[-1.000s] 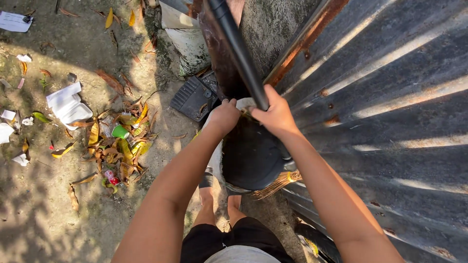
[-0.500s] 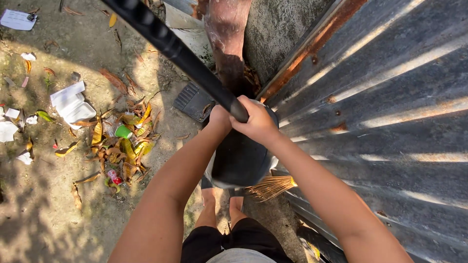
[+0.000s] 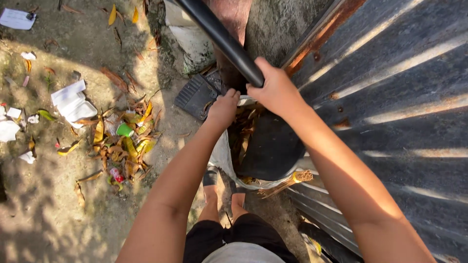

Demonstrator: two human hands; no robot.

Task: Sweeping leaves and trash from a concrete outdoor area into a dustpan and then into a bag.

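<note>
While right hand [image 3: 275,90] clenches black pole [image 3: 222,39] | left hand [image 3: 223,108] seemingly grips sack rim [image 3: 246,101]

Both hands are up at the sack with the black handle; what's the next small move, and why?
Probably keep the left hand holding the sack's rim open and tip the black handle gripped by the right hand a little further: dry leaves show inside the open sack, so any remaining load should slide in.
</note>
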